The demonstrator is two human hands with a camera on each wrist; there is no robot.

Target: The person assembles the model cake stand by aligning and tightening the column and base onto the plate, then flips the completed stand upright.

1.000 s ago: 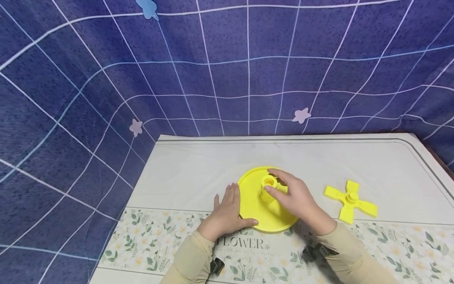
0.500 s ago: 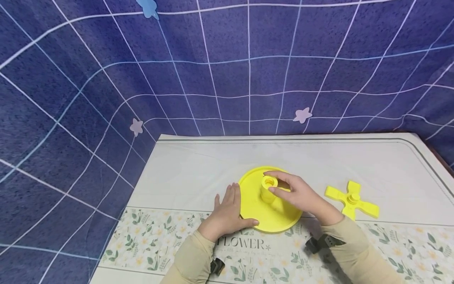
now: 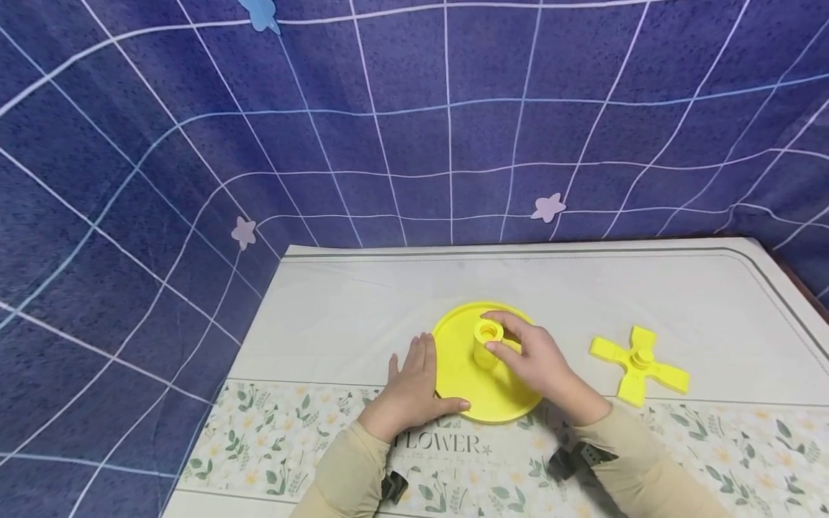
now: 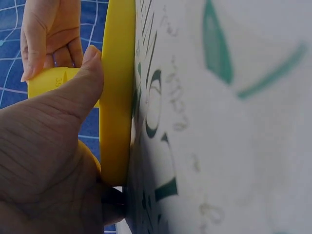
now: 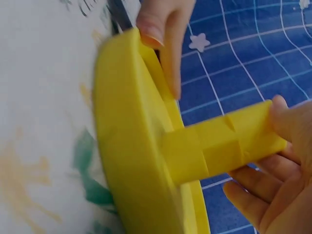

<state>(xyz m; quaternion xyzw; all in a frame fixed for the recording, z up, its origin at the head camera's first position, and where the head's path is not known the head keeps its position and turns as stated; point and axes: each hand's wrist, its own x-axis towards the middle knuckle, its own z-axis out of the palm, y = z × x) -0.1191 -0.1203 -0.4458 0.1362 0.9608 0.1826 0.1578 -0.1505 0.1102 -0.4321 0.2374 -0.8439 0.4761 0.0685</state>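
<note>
A round yellow disc [image 3: 460, 374] lies on the table mat with an upright yellow post [image 3: 487, 344] at its centre. My right hand [image 3: 518, 352] pinches the top of the post between thumb and fingers; in the right wrist view the fingers [image 5: 278, 185] wrap the end of the post [image 5: 224, 146]. My left hand [image 3: 414, 385] lies flat against the disc's left edge, fingers straight, thumb on the near rim. In the left wrist view the thumb [image 4: 73, 97] presses the disc's rim [image 4: 117, 97].
A yellow cross-shaped piece [image 3: 637, 365] with a small hub lies to the right of the disc. The white mat [image 3: 363, 316] has a floral border along its near side. A blue grid-patterned cloth [image 3: 414, 129] hangs behind and to the left.
My right wrist swung out to the right and back while keeping its pinch on the post. The left hand and the disc have stayed put.
</note>
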